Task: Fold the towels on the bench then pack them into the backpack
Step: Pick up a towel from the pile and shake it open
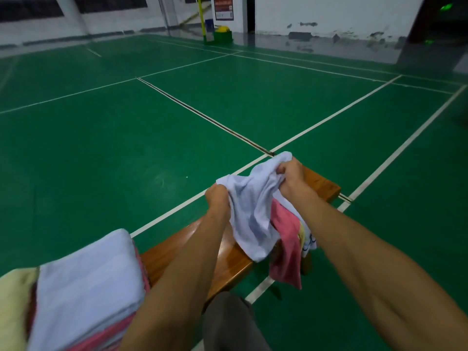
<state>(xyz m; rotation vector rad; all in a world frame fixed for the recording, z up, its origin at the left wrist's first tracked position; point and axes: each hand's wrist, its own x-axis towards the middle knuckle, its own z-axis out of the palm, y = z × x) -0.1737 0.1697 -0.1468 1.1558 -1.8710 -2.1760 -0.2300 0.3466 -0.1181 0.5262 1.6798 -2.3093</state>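
Centre right of frame: pale blue towel bunched above the wooden bench, left hand and right hand both with fingers curled, pinching its edges. Beneath it, pink towel hanging off the bench edge. Lower left: folded towel stack. Top centre: red poster, writing too blurred to read. Green court floor all around.

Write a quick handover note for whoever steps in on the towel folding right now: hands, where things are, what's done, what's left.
Left hand and right hand both grip the white towel, lifted above the wooden bench.
Unfolded pink towel hangs over the bench edge, another patterned one beside it.
Done: folded stack at the near left end.
Left: fold the white, pink and patterned towels, then pack all. Backpack not in view.
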